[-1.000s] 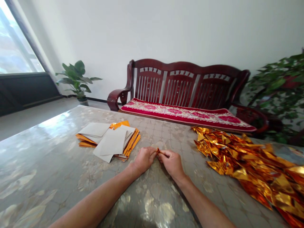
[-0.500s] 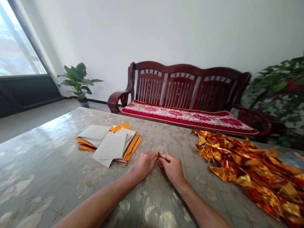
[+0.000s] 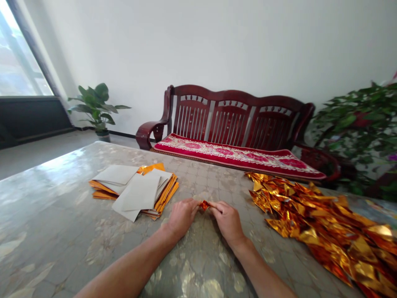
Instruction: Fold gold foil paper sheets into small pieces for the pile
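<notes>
Between my two hands is a small piece of folded gold foil paper (image 3: 204, 205), pinched at both ends just above the table. My left hand (image 3: 182, 215) is closed on its left end. The thumb and fingers of my right hand (image 3: 227, 219) grip the right end. Left of my hands lies a stack of foil paper sheets (image 3: 136, 192), pale backs up with orange-gold edges showing. To the right spreads a long heap of folded gold foil pieces (image 3: 313, 219), shiny and pointed.
The table (image 3: 77, 244) has a glossy floral-patterned cover. Behind it stands a dark red wooden bench (image 3: 229, 111) with a red floral cushion (image 3: 235, 155). One potted plant (image 3: 97, 109) is at the left, and a leafy plant (image 3: 362, 124) at the right.
My hands have drawn slightly apart, so more of the folded foil shows between them. The whole view has shifted a little to the right.
</notes>
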Motion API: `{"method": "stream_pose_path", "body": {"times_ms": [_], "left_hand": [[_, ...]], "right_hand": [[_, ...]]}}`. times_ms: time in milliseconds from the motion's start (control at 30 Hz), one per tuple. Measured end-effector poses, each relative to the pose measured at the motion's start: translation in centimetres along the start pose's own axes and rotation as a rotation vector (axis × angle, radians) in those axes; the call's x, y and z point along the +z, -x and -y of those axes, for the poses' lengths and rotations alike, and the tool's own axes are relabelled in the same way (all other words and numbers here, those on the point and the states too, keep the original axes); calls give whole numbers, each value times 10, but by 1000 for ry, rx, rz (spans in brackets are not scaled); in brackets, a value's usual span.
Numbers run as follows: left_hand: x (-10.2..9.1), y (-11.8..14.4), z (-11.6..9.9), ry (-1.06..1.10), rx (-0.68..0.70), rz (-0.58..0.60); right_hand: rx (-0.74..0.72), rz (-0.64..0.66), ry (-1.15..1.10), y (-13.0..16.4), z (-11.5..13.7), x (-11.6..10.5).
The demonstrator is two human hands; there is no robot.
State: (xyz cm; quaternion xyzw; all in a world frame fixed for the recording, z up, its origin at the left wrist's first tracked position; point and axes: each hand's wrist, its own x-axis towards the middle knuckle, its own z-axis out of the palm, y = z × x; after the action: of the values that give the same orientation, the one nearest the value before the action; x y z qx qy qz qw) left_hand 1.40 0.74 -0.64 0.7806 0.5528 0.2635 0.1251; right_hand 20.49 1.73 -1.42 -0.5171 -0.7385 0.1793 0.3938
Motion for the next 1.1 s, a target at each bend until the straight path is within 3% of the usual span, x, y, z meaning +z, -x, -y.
{"method": "stream_pose_path", "body": {"times_ms": [333, 733, 1100], "left_hand": [[2, -3, 4, 132, -11, -41], [-1, -2, 1, 88, -14, -129], [1, -4, 2, 164, -6, -80]], "right_hand": [[1, 6, 5, -2, -3, -3], [-15, 17, 28, -2, -1, -4], [-40, 36, 114, 1, 3, -9]]}}
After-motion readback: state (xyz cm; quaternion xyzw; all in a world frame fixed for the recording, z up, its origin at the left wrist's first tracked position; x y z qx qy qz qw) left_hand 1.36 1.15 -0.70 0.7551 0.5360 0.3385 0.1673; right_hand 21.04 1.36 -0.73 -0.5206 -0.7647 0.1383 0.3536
